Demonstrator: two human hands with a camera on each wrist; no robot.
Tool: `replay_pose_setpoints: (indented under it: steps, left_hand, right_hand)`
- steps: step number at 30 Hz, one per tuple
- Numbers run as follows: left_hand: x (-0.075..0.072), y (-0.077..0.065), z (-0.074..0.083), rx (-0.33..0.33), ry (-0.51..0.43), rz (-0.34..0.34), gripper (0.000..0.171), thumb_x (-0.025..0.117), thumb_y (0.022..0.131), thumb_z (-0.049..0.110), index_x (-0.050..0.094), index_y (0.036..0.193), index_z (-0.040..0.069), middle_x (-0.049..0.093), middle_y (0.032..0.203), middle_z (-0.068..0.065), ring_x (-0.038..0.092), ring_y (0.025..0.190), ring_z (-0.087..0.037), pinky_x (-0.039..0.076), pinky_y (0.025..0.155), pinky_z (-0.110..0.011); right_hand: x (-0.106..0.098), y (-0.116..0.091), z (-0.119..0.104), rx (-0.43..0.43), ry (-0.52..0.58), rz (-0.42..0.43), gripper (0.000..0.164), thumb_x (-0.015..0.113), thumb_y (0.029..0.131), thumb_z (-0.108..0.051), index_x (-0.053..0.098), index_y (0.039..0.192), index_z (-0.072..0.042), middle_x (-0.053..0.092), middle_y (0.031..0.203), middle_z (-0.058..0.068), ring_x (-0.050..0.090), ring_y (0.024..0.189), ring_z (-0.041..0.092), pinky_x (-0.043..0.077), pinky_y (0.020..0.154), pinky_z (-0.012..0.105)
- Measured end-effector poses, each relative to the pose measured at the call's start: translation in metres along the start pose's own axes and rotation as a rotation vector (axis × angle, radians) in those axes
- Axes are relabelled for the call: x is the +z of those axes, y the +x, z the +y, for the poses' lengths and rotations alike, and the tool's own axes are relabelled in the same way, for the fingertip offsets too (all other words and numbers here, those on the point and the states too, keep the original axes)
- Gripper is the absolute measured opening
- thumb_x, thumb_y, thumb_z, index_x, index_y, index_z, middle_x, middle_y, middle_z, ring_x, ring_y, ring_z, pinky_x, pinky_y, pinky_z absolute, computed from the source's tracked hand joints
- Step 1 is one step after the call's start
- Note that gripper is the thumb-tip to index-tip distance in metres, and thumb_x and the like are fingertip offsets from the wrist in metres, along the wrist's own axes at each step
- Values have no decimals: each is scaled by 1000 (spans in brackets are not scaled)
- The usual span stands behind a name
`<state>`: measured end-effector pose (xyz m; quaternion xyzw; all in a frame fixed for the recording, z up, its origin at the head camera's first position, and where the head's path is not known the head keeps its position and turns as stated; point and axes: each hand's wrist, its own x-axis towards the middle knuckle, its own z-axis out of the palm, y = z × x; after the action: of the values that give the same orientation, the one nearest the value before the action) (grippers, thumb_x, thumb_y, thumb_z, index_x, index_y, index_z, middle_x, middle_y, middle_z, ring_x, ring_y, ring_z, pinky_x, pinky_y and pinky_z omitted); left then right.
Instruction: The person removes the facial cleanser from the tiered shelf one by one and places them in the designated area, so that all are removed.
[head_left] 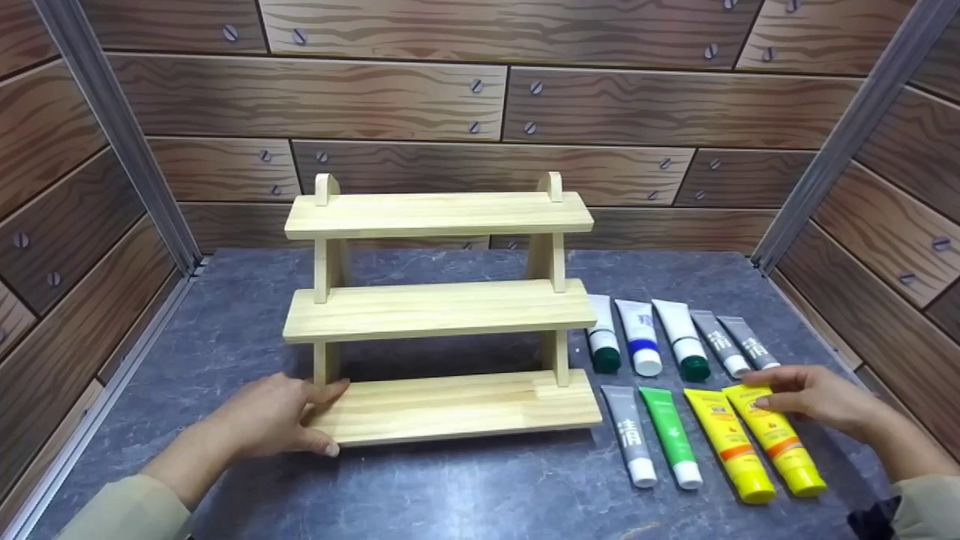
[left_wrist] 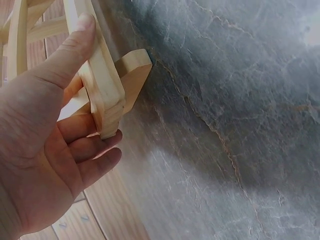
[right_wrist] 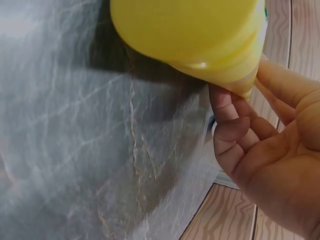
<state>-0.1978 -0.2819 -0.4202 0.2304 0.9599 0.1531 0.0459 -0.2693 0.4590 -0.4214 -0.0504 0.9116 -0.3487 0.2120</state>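
Note:
A three-tier wooden display stand (head_left: 450, 405) stands left of centre on the table. My left hand (head_left: 274, 416) grips the left end of its bottom shelf; in the left wrist view the thumb lies along one face of the board (left_wrist: 102, 80) and the fingers curl round its edge. At the right, my right hand (head_left: 821, 401) pinches the flat end of the rightmost yellow tube (head_left: 784, 446), which lies on the table. In the right wrist view that tube (right_wrist: 190, 35) partly hides the fingertips. A second yellow tube (head_left: 727, 442) lies just left of it.
Beside the yellow tubes lie a green tube (head_left: 670, 435) and a grey tube (head_left: 628, 435). Behind them is a row of white tubes (head_left: 679, 337) and grey tubes (head_left: 720, 341). Wood-patterned walls (head_left: 420, 97) enclose the dark marbled table (head_left: 465, 487).

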Motion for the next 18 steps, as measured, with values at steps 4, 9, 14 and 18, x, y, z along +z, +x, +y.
replay_pose_setpoints:
  steps: [4, 9, 14, 18]
  left_hand:
    - [1, -1, -1, -3, -5, 3, 92, 92, 71, 57, 65, 148, 15, 75, 118, -23, 69, 94, -28, 57, 83, -58]
    - [2, -6, -4, -5, -32, 24, 92, 91, 73, 58, 64, 149, 14, 72, 122, -26, 70, 96, -31, 57, 85, -60]
    - [0, -14, -7, -16, -63, 65, 90, 86, 77, 62, 62, 150, 15, 59, 138, -38, 64, 116, -54, 50, 95, -70]
    - [-6, -24, -6, -39, -36, 142, 87, 80, 81, 68, 62, 151, 20, 52, 145, -40, 54, 127, -62, 44, 97, -79]
  right_hand:
    - [1, 0, -1, -1, -84, 50, 52, 73, 102, -28, 63, 143, 4, 57, 145, 32, 59, 125, 42, 58, 88, 36]
    - [3, 2, -5, -25, -168, 98, 47, 74, 101, -23, 66, 136, 8, 69, 125, 28, 66, 111, 36, 59, 82, 35]
    - [5, 2, -11, -33, -234, 118, 48, 76, 100, -25, 67, 134, 8, 72, 120, 26, 68, 107, 38, 60, 80, 40]
    - [5, 1, -24, -17, -303, 144, 49, 73, 102, -29, 68, 135, 6, 70, 121, 28, 68, 105, 40, 60, 79, 47]
